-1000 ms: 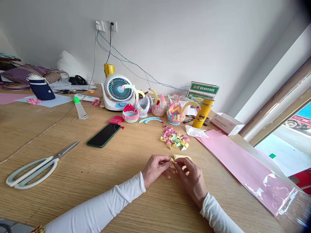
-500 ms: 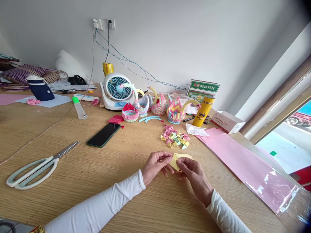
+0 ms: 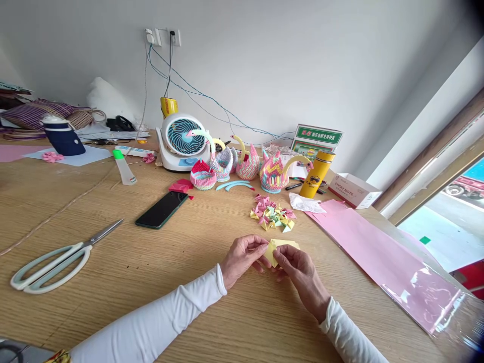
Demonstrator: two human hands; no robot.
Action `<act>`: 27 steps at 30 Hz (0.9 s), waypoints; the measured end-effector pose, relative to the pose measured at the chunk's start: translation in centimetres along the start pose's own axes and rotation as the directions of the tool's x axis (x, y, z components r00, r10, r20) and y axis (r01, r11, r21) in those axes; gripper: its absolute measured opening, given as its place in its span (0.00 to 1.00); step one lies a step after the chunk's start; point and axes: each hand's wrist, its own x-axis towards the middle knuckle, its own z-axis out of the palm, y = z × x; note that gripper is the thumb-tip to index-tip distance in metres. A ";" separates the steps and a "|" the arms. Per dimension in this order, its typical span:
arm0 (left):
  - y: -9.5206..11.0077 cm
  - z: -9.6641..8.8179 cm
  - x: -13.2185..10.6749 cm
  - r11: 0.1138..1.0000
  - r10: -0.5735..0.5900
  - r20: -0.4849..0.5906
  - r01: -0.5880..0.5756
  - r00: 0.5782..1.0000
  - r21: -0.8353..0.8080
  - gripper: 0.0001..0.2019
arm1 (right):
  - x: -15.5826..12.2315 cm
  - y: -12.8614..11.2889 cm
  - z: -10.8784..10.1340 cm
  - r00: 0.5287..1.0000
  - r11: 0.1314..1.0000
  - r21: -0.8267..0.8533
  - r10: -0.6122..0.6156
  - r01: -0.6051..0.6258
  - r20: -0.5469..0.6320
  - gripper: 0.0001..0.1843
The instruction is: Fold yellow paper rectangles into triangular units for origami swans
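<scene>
Between my two hands is a small folded piece of yellow paper (image 3: 270,254). My left hand (image 3: 244,256) pinches its left edge between thumb and fingers. With thumb and forefinger, my right hand (image 3: 297,264) grips the right side. More yellow paper slips (image 3: 288,243) lie on the table just behind my right fingers, which partly hide them. A little farther back sits a loose pile of folded paper triangles (image 3: 271,213) in pink, yellow and green.
Left of my hands lie a phone (image 3: 162,209) and scissors (image 3: 70,259). Folded-paper swans (image 3: 274,171) stand at the back beside a fan (image 3: 184,141). Rightward are a yellow cylinder (image 3: 316,174), a sticky note box (image 3: 353,190) and pink paper sheets (image 3: 378,252). A glue bottle (image 3: 124,169) stands back left.
My right fingers have shifted slightly left along the yellow paper, closer to my left hand. The left hand keeps its hold, almost still.
</scene>
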 end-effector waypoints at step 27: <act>0.1 0.0 -0.1 0.999 -0.013 0.046 0.011 0.999 0.053 0.18 | 0.0 0.8 0.1 0.997 0.995 -0.070 -0.065 0.067 0.030 0.20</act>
